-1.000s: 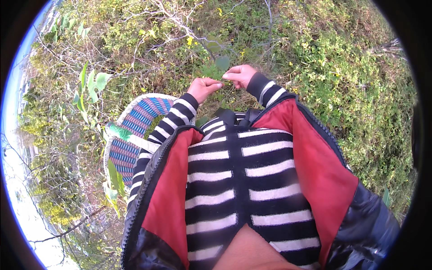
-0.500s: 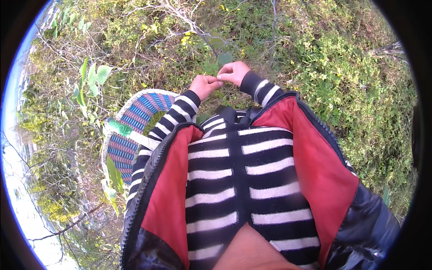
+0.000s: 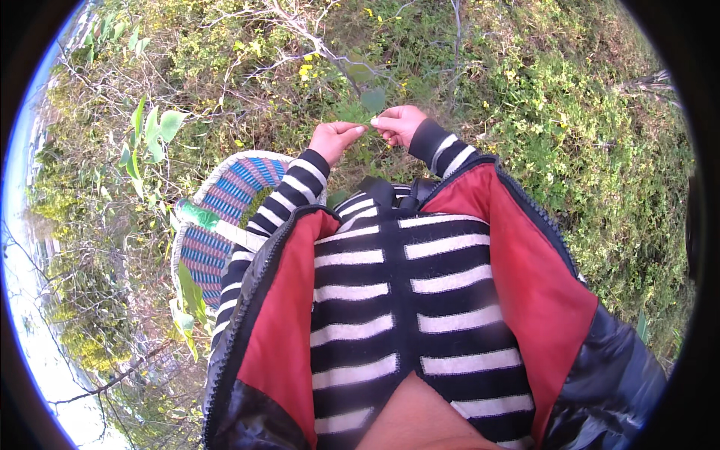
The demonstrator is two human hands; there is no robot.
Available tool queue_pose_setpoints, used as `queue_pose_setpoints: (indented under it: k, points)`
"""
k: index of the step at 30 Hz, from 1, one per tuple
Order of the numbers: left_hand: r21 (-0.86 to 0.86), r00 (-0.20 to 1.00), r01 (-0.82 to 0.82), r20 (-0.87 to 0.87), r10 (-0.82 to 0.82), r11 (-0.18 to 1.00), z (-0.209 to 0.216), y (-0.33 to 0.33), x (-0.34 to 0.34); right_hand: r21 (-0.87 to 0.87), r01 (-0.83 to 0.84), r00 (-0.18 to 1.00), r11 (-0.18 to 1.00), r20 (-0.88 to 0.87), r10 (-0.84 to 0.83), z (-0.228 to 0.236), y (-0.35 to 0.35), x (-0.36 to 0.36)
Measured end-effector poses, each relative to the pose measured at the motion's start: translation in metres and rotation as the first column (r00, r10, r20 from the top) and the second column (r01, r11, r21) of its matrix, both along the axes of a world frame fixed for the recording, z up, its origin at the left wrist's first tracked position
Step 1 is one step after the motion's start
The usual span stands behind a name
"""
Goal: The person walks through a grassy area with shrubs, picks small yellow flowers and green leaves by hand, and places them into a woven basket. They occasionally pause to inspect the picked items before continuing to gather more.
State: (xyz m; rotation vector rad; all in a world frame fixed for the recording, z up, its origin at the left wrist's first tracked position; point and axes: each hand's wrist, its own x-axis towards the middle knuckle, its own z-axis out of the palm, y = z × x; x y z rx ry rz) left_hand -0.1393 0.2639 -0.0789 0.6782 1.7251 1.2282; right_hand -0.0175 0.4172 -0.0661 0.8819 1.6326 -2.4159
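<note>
In front of my waist, my left hand [image 3: 335,140] is closed, its thumb pressed against the fingers. Just to its right is my right hand [image 3: 401,124], thumb and fingertips pinched together. A narrow gap separates the two sets of fingertips. Anything between the fingers is too small to make out. Feathery green leaves [image 3: 377,100] show just beyond the fingertips. On my left side a woven basket [image 3: 217,196] in blue and pink with a pale rim is partly hidden by my striped sleeve. Yellow-green plant matter [image 3: 259,201] shows inside it.
A white strap [image 3: 238,235] crosses the basket beside my left arm. Bare thin branches [image 3: 322,46] reach in from the far side. Broad-leaved twigs [image 3: 154,131] stand left of the basket. Low green growth [image 3: 555,135] with small yellow flowers covers the ground.
My hands have drawn slightly apart: they touched before, and now a small gap lies between the fingertips. The right hand has shifted a little right and nearer to me.
</note>
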Motion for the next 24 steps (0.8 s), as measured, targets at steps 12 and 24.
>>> queue_pose_setpoints:
  k: [12, 24]
  points:
    - [0.048, 0.756, -0.386, 0.588, 0.286, 0.921, -0.005, 0.003, -0.005, -0.378, 0.033, 0.996, 0.925, -0.066, -0.063, -0.015, 0.012, 0.027]
    - [0.096, 0.798, -0.313, 0.566, 0.207, 0.945, -0.007, 0.007, 0.002, 0.195, -0.101, 0.99, 0.976, -0.076, 0.117, 0.018, -0.03, -0.001]
